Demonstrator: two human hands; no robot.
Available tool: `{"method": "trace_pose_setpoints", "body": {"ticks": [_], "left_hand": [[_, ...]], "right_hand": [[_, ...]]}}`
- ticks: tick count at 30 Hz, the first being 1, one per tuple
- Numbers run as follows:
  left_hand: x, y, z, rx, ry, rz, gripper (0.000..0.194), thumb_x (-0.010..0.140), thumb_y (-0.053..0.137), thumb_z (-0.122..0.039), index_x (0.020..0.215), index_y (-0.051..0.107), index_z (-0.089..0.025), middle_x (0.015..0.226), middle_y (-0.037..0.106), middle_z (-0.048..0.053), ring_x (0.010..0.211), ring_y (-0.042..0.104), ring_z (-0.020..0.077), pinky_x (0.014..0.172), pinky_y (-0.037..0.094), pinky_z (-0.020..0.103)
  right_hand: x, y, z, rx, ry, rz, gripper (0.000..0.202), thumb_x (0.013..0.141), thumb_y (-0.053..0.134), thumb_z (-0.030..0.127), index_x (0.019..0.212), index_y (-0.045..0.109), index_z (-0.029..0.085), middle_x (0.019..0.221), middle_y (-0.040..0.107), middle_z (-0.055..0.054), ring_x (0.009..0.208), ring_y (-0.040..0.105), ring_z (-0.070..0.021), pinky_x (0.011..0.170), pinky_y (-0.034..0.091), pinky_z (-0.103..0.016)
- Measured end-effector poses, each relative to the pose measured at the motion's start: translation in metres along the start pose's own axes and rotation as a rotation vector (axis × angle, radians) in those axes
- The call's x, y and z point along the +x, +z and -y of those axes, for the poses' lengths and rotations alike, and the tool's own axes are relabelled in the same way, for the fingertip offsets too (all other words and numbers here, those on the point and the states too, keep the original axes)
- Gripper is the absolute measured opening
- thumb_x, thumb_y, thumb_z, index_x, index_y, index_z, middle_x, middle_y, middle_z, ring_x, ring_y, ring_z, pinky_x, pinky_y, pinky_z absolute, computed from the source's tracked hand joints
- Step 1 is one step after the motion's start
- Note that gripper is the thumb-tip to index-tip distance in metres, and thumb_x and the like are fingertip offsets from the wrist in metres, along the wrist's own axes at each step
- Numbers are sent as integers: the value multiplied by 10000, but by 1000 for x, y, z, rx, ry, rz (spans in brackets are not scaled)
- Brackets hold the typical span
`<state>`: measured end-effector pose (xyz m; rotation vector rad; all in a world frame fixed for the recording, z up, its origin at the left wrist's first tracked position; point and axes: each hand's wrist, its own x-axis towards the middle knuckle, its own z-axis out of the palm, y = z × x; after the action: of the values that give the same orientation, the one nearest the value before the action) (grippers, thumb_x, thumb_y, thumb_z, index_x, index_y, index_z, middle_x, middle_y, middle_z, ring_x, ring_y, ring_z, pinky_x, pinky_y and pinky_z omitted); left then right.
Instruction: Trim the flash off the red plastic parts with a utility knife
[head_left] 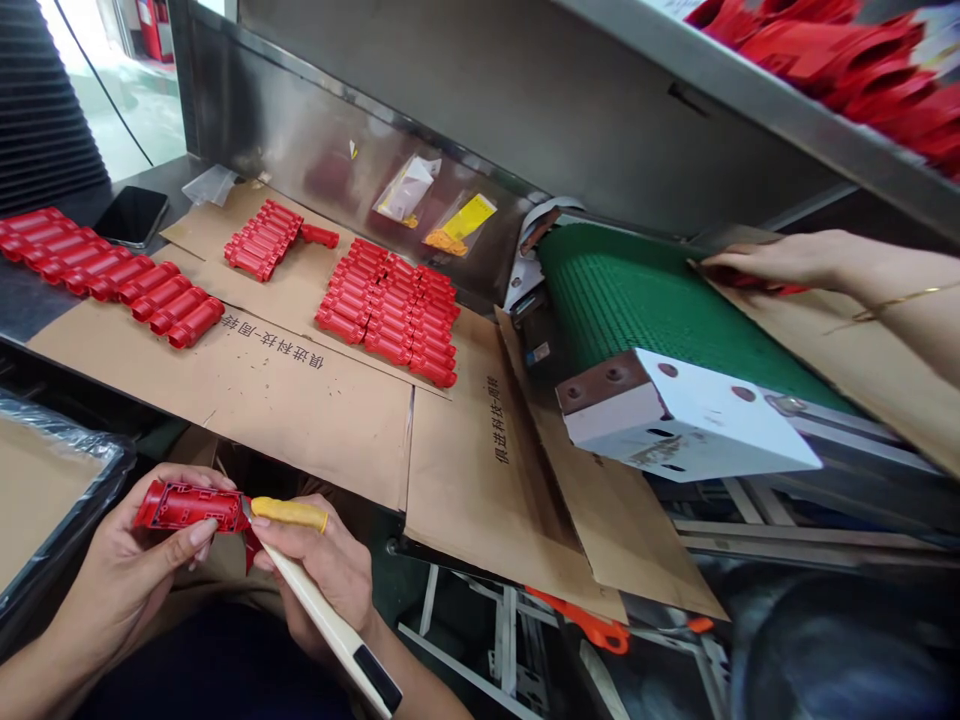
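Trimming, seemingly: nearer than the cardboard sheet [300,420], the left hand [139,565] clasps a red plastic housing [187,507], the right hand [337,565] a cream-handled knife [322,605]. The next cut likely calls for steady bracing.

Yellow finger cot [289,513] (on right grip [334,560]); dark navy clothing [217,665].

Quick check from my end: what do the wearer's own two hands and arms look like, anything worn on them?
The left hand is ungloved, with no ring in sight. The right hand wears a snug yellow finger cover with a rolled edge on one finger. No sleeve shows on either forearm.
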<state>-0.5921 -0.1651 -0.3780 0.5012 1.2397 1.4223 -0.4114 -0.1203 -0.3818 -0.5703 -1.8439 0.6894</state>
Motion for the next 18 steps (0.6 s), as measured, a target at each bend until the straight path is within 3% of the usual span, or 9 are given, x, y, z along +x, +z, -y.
{"method": "trace_pose_setpoints", "body": {"ticks": [4,6,8,11,13,16,18], "left_hand": [[5,-13,9,42,44,72,299,776,895,-256,1032,743,-230,1185,709,84,786,624,123,668,553,184],[7,-16,11,59,40,93,318,783,894,-266,1062,744,-232,1161,718,79,754,627,116,649,554,189],[10,-15,11,48,8,109,278,805,880,-316,1017,738,-208,949,722,50,622,568,88,555,513,174],[12,-9,8,7,-78,123,312,820,864,-401,813,665,-162,604,567,-9,507,476,80,457,437,160],[12,-6,6,-12,-122,103,378,791,885,-425,762,619,-157,565,530,-19,499,474,86,450,438,168],[10,-6,5,-12,-89,39,352,762,910,-398,925,688,-179,716,635,-6,535,525,80,496,479,174],[7,-8,5,16,-36,31,366,756,916,-352,1032,717,-218,894,698,10,588,584,80,558,525,181]], "right_hand": [[-3,-2,-3,57,129,47,239,961,613,100,1190,643,160,1081,741,-124,1000,706,-209,875,625,-361],[-1,-5,-7,21,85,104,206,979,594,112,1179,624,151,1032,736,-120,922,693,-197,833,625,-346],[4,-9,-9,-121,-68,180,215,990,587,92,1201,624,111,994,726,-139,864,674,-202,783,623,-341],[10,-13,-5,-282,-223,298,205,1019,562,94,1210,634,78,920,725,-131,829,677,-216,750,621,-350],[11,-15,3,-89,-178,314,161,1063,541,158,1202,622,144,891,738,-61,842,712,-178,769,629,-302],[8,-16,13,335,-2,299,95,1066,596,278,1140,631,229,946,753,5,833,745,-92,765,620,-193],[5,-15,15,313,80,220,112,1037,640,237,1142,672,213,1015,759,-36,896,751,-118,812,631,-221]]}}
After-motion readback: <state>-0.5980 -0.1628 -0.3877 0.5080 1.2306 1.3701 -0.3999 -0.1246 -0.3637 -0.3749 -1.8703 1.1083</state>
